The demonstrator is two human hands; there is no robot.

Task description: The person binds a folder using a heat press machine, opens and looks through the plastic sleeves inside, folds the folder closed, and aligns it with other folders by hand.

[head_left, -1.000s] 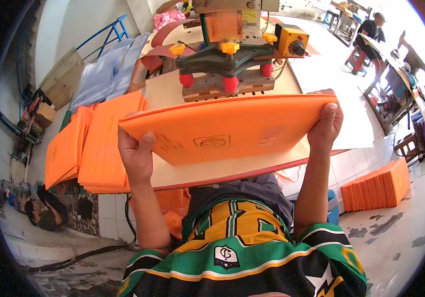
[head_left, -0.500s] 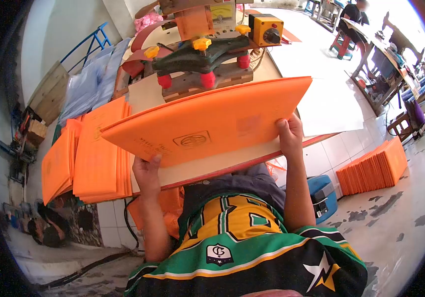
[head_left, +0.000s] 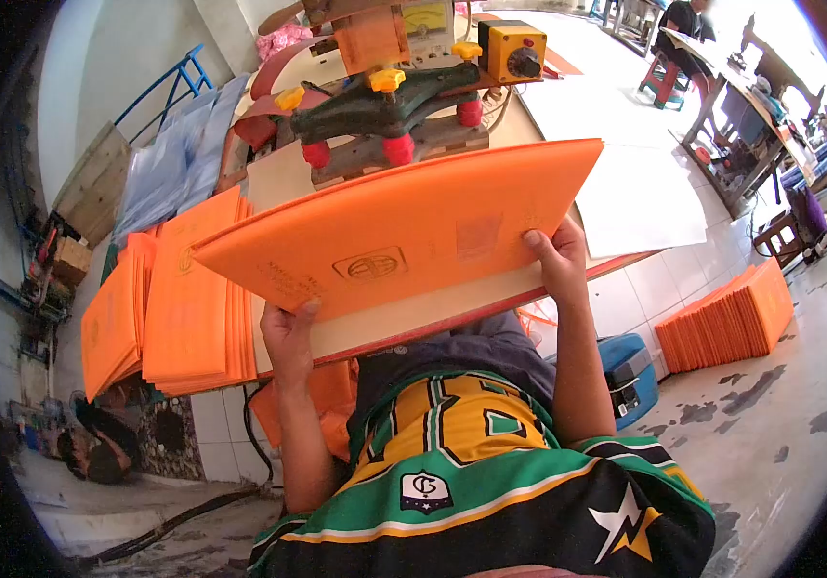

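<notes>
An orange folder with a gold printed emblem and lettering is held up, tilted, in front of the press. My left hand grips its lower left edge, thumb on the front face. My right hand pinches the lower right end, thumb lying over the front; the fingers behind it are hidden. Just beyond the folder stands the press, with a dark frame, yellow knobs and red feet. Below the folder shows the pale board top of the worktable with its red edge.
Stacked orange folders lie at the table's left, beside clear plastic sheets. More folders stand in a row on the floor at right, near a blue case. A person sits at a far bench.
The folder has shifted slightly up and left in view, and my right thumb lies a little further in on its front. Both hands keep their grip.
</notes>
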